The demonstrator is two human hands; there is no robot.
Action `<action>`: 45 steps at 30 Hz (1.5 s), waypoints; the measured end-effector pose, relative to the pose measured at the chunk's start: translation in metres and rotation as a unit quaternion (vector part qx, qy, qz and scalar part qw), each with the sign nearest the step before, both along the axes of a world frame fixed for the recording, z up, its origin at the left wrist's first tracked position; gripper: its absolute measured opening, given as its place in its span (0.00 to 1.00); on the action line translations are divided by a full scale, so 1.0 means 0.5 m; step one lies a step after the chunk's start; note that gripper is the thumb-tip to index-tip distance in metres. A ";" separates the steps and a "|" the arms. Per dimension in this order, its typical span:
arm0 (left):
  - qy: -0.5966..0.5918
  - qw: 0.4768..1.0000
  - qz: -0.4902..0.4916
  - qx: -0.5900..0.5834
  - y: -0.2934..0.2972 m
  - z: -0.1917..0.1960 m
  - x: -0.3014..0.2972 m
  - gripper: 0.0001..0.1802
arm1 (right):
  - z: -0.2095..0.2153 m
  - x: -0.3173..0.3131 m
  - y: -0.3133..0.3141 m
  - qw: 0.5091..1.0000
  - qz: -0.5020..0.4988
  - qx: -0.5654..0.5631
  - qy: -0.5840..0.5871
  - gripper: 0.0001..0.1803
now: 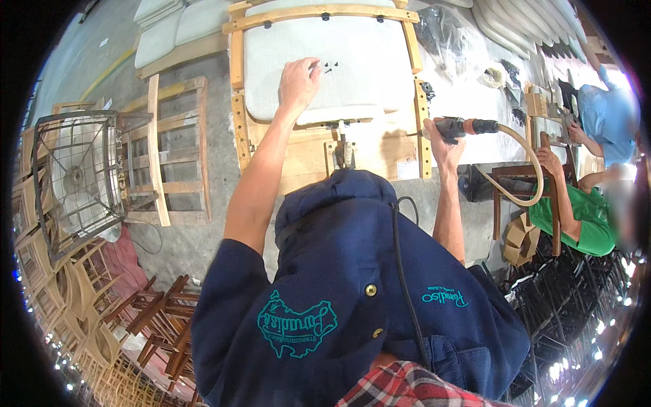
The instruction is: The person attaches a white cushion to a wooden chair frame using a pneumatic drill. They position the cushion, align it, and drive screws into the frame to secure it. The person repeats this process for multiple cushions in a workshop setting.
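Observation:
A pale padded seat panel lies in a wooden jig in front of me. Over its left half is my left hand, its thumb and fingers drawn together beside several small dark screws lying loose on the panel. Whatever is between those fingertips is too small to make out. At the jig's right side my right hand is wrapped round a black air-powered driver. A beige hose runs from its back end toward the right.
A caged fan and a wooden pallet stand left. Dark clamps sit along the jig's far bar. On the right, a person in green holds a brown wooden frame, near a cardboard box. Another person wears light blue.

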State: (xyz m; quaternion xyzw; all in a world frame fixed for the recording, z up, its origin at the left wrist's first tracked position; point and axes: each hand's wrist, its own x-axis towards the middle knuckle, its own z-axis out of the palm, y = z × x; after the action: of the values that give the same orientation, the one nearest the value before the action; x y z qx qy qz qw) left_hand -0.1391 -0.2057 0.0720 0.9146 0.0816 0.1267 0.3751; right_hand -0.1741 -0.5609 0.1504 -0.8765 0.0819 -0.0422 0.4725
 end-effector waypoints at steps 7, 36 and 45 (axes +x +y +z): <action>0.022 0.997 -0.048 0.048 -0.003 0.031 0.032 0.15 | 0.006 -0.004 0.007 1.000 -0.001 0.013 -0.002 0.16; 0.037 0.549 0.067 -0.833 -0.137 0.125 -0.186 0.11 | 0.167 -0.060 0.176 0.893 0.104 0.414 -0.141 0.18; 0.038 0.542 0.053 -0.838 -0.144 0.114 -0.189 0.10 | 0.177 -0.064 0.177 0.891 0.111 0.420 -0.129 0.16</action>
State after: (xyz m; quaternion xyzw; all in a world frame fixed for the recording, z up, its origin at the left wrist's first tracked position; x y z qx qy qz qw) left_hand -0.2337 -0.2776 0.1290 0.1820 0.2134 -0.0146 0.9597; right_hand -0.2063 -0.4726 0.2389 -0.5863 -0.0674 -0.0641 0.8047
